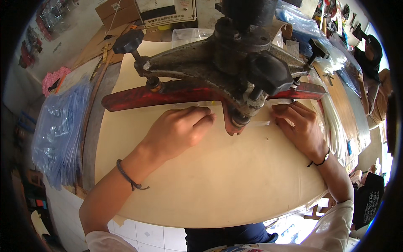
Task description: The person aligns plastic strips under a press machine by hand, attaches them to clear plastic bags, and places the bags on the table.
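My left hand (184,125) rests on the tan work surface (205,176) in front of the machine's red bar (176,95). Its fingers are curled together, and whatever they hold is hidden. To the right of the machine's front foot, my right hand (297,122) is closed, fingertips and thumb drawn together close to the bar. A small, clear, shiny strip (259,123) lies between the foot and my right fingertips. I cannot make out whether it reaches into them. Above both hands stands the dark metal press head (201,65) with black knobs.
Stacked bluish clear plastic sheets (61,130) lie at the left. More clear plastic (302,31) is piled at the far right, with a bundle of pale strips (336,126) beside the surface. A cardboard box (118,16) stands behind. Another person (373,75) sits at the right.
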The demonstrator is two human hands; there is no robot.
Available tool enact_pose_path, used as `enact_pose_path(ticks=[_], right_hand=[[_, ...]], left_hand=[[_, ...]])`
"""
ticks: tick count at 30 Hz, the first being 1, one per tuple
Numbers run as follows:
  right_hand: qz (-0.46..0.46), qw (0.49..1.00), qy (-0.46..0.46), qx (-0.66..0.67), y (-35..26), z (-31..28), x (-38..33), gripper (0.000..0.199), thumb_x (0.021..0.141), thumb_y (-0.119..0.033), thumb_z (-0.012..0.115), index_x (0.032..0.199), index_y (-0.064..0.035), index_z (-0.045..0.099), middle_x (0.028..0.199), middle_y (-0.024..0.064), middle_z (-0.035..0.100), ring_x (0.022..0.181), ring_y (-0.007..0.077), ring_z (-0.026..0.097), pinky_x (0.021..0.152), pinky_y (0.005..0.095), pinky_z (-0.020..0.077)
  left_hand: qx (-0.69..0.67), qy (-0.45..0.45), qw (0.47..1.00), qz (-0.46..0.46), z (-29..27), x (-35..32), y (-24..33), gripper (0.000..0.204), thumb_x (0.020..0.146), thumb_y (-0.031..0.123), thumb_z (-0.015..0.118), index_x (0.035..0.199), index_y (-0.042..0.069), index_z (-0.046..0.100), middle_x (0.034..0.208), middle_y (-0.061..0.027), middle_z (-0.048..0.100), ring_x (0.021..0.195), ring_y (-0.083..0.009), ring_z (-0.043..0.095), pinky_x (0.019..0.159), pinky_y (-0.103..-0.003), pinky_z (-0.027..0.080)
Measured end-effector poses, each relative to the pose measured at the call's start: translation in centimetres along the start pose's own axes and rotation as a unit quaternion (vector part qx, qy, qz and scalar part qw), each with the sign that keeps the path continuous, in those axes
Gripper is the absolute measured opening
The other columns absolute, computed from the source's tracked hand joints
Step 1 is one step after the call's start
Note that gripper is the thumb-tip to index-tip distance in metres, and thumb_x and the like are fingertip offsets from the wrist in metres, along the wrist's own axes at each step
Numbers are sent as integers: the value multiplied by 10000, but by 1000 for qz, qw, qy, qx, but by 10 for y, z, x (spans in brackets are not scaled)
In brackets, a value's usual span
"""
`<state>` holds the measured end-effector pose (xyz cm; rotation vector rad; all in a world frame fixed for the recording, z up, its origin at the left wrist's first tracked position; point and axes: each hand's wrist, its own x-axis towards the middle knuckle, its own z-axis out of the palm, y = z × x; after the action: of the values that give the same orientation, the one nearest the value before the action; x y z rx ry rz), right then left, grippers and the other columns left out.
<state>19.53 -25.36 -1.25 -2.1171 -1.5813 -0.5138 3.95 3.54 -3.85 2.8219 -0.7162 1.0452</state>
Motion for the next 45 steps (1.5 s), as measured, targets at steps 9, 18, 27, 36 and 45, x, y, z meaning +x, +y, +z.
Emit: enact_pose_path(ticks=[9, 18, 27, 36, 45], right_hand=[[23, 999, -28, 11, 1, -2, -4, 213, 786, 31, 779, 981, -15, 706, 922, 114, 727, 854, 300, 705, 745, 387, 574], [140, 988, -68, -21, -9, -21, -8, 209, 905, -166, 730, 1072, -42, 723, 807, 145, 708, 726, 323, 693, 682, 434, 556], [195, 970, -126, -67, 0, -31, -22, 435, 940, -233, 722, 1323, -38, 652, 561, 121, 593, 510, 321, 593, 565, 415, 472], [245, 950, -189, -41, -3, -36, -10, 554, 974, -420, 639, 1388, -54, 592, 598, 178, 628, 599, 377, 656, 615, 481, 510], [259, 946, -193, -31, -1, -34, -9, 570, 957, -408, 657, 1400, -56, 591, 622, 191, 646, 620, 390, 662, 645, 485, 518]], left_hand=[[-2, -10, 1000, 0, -4, 1, 1, 189, 779, 20, 711, 967, 26, 698, 973, -69, 693, 852, -208, 726, 693, -318, 634], [72, -93, 993, -15, -24, 6, 26, 275, 836, 129, 712, 1100, 54, 709, 876, -54, 691, 718, -189, 709, 581, -309, 574], [152, -197, 932, -263, -29, 6, 42, 644, 936, 496, 634, 1310, -28, 646, 525, -74, 609, 432, -246, 625, 469, -377, 510], [144, -226, 920, -287, -32, 8, 39, 652, 930, 498, 621, 1330, -16, 647, 547, -116, 634, 481, -306, 656, 504, -418, 530], [102, -251, 906, -326, -34, 9, 36, 646, 943, 499, 601, 1351, -1, 641, 542, -146, 628, 492, -323, 663, 514, -435, 536]])
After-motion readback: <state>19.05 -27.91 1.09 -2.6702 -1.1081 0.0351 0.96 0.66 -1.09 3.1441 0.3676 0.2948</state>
